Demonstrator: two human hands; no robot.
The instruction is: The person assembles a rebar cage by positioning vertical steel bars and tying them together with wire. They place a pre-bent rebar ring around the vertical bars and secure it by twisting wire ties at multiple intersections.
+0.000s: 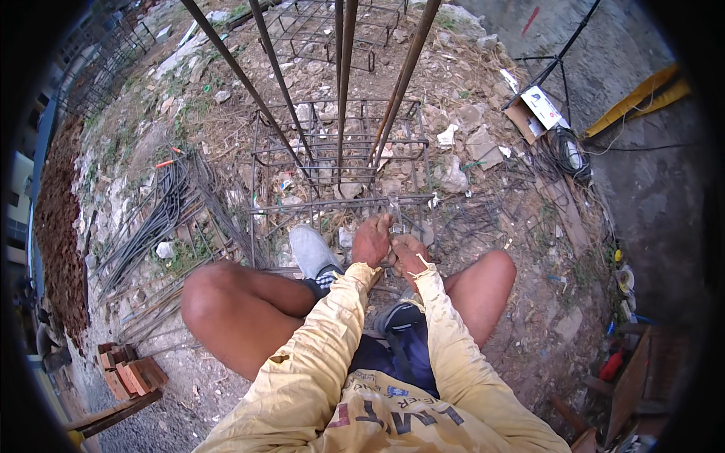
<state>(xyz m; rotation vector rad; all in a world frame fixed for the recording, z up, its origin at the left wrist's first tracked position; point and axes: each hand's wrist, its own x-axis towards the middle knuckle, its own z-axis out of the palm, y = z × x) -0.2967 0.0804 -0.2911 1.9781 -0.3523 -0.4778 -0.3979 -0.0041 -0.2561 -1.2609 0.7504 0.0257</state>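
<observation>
My left hand [371, 240] and my right hand [409, 253] are close together in front of me, at the near side of a rebar cage [340, 202]. The fingers of both are curled closed. What they pinch is too small or hidden to make out. The cage is a low, square grid of thin steel bars on the rubble. Several tall upright bars [343, 83] rise from its middle. My grey shoe [310, 251] is left of my hands, beside the cage's near edge. A dark shoe [398, 317] lies below my right wrist.
Bundled thin steel rods [168, 198] are at the left, with red bricks [130, 371] lower left. Another bar cage [325, 34] stands beyond. To the right are a white box [542, 108], a coiled black cable [568, 151] and yellow cloth [638, 98]. Broken stones [451, 175] litter the ground.
</observation>
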